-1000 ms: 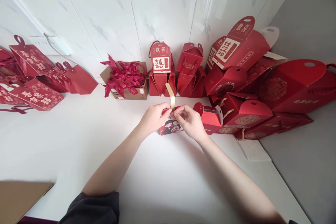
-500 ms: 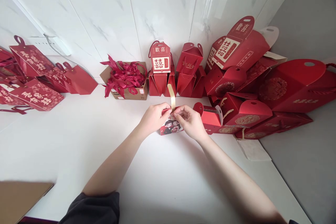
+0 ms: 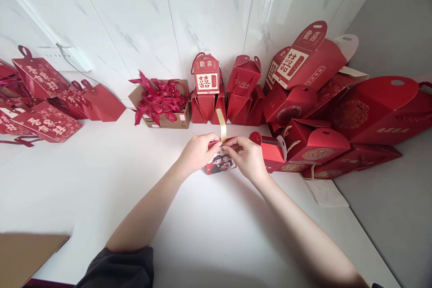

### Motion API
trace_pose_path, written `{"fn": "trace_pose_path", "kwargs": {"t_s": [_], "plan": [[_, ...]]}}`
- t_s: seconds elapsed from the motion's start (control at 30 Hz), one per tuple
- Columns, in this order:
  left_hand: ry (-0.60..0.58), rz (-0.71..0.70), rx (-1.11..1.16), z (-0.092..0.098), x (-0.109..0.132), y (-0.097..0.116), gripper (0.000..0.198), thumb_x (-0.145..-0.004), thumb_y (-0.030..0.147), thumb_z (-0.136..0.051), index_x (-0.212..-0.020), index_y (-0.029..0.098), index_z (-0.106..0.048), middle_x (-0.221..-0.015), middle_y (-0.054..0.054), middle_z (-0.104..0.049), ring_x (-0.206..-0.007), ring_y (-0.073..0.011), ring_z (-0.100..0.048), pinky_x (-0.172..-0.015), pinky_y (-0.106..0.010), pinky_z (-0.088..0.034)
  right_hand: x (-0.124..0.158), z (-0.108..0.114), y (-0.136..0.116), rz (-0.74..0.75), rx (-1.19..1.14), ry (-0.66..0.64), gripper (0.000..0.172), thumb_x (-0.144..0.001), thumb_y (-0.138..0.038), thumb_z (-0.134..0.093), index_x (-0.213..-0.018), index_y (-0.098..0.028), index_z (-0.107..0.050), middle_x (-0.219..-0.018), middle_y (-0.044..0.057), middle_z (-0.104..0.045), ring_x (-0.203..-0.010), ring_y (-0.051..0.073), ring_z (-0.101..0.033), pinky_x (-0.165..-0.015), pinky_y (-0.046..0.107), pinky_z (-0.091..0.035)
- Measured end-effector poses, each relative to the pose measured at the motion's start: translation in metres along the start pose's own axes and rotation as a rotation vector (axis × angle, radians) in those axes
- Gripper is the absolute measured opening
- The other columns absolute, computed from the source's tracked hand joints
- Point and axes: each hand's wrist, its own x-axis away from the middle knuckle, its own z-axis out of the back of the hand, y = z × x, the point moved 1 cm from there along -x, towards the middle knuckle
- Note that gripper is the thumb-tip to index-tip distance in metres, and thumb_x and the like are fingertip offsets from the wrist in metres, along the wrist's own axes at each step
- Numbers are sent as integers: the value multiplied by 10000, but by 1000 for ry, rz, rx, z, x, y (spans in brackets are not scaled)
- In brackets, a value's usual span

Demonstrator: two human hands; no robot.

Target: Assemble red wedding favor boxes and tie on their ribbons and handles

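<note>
A small red gift box (image 3: 221, 164) with a cartoon couple printed on its white front stands on the white table in front of me. A pale gold ribbon (image 3: 222, 126) rises from its top in a slight curve. At the upper left of the box, my left hand (image 3: 202, 150) is closed, thumb and fingers pinching the top edge. My right hand (image 3: 245, 155) is closed from the other side, its fingertips pinched together at the ribbon's lower end. The fingers cover most of the box top, so the exact contact there is hidden.
A cardboard box (image 3: 168, 119) of dark red ribbons (image 3: 162, 99) stands by the tiled wall. Several red gift boxes (image 3: 310, 144) are piled at the right, others (image 3: 209, 108) behind. Red gift bags (image 3: 50, 121) lie at the left. A cardboard piece (image 3: 30, 254) shows lower left.
Almost nothing differs. The gold ribbon and the gift box have shifted very slightly to the right, and my right fingertips have moved a little at the box top.
</note>
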Motion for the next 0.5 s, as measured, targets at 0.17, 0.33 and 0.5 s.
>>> {"fn": "trace_pose_path", "kwargs": {"t_s": [0.17,0.33,0.5], "plan": [[-28,23,98,1,1,-1,171,-858,267,-491,-729,186,-570,-679,27,-595,-637,-113,-509,-590,-222,-376,-1,2,-3,-43,-70,-11,170,-798,-252,-675,-959,-232,-623,-825,-4,-713,-731,153,-676,-694,281,-553],[-64,25,118,2,1,-1,132,-808,228,-513,-727,176,-604,-668,20,-606,-634,-121,-520,-561,-220,-374,-1,3,-7,-3,-87,-65,134,-819,-266,-651,-947,-227,-637,-822,13,-691,-716,156,-654,-669,287,-545],[-73,87,197,1,0,0,182,-789,250,-560,-853,161,-704,-776,-13,-694,-715,-159,-600,-592,-226,-421,0,3,-7,23,-62,-72,90,-834,-281,-631,-906,-228,-640,-835,27,-683,-716,172,-652,-657,304,-545]]}}
